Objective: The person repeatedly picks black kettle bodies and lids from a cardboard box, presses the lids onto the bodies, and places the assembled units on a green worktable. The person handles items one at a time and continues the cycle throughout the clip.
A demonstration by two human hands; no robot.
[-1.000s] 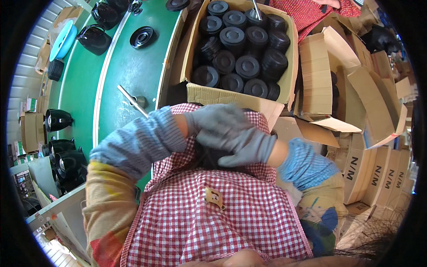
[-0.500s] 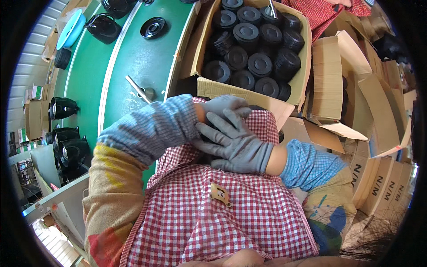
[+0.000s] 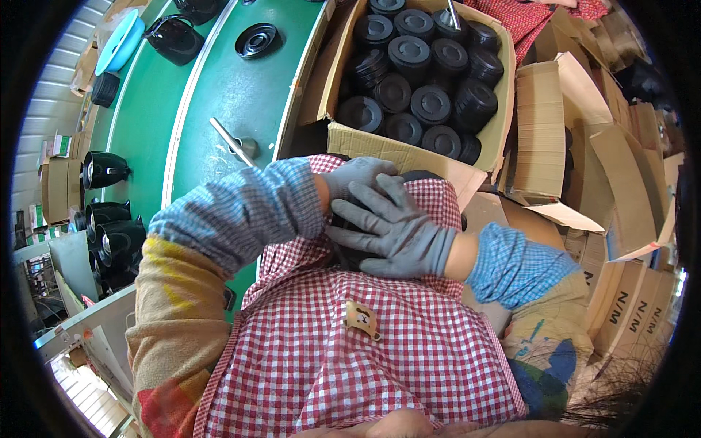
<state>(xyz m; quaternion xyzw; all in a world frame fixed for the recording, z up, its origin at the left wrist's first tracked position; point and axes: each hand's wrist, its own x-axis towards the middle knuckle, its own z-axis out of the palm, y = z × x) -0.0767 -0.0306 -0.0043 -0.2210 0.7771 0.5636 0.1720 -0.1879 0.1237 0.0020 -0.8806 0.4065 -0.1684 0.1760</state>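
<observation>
Both my hands wear grey gloves and meet in front of my red checked apron. My left hand curls over the top of a black round part, which is mostly hidden. My right hand lies across that part from the right, fingers spread toward the left. Just beyond my hands stands an open cardboard box filled with several black round parts in stacks.
A green conveyor belt runs along the left, carrying a black disc and a metal tool. Black kettle bodies stand at the far left. Flattened cardboard boxes pile up on the right.
My hands stay together on the black part and sit a little lower against the apron. The right hand's fingers have spread further left over it.
</observation>
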